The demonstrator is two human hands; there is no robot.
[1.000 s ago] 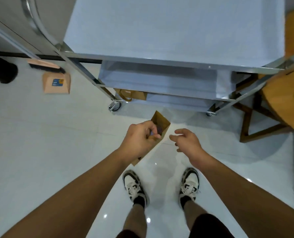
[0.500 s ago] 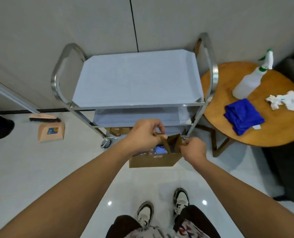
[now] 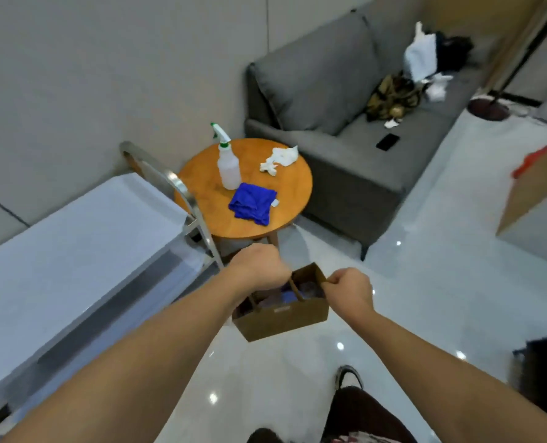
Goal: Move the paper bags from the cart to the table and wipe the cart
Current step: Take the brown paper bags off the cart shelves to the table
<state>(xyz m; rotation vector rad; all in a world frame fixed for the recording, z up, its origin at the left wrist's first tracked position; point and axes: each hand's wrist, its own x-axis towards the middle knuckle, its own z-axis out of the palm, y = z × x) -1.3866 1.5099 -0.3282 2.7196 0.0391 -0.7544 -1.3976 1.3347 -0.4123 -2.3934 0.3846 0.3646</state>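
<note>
You are in the carrying step: the paper bag (image 3: 281, 318) hangs in the air between your two hands, over the floor (image 3: 425, 282), off the cart (image 3: 74, 238) and not yet on the round worktop (image 3: 294, 187). Your left hand (image 3: 259, 271) is balled into a fist, its fingers curled round one handle; your right hand (image 3: 350, 290) pinches the bag's far rim or handle, fingers curled tight. Both forearms reach forward, roughly level, wrists turned knuckles-up. The cart sits to the left of your fingers, its top shelf bare.

Beyond your fingers stands the worktop, holding a blue cloth (image 3: 253, 203), a spray bottle (image 3: 227, 164) and a crumpled white tissue (image 3: 280, 158). The next move likely calls for carrying the bag forward and setting it upright on bare wood, probably the near right edge, clear of the cloth. Farther off is a grey sofa (image 3: 329, 148).
</note>
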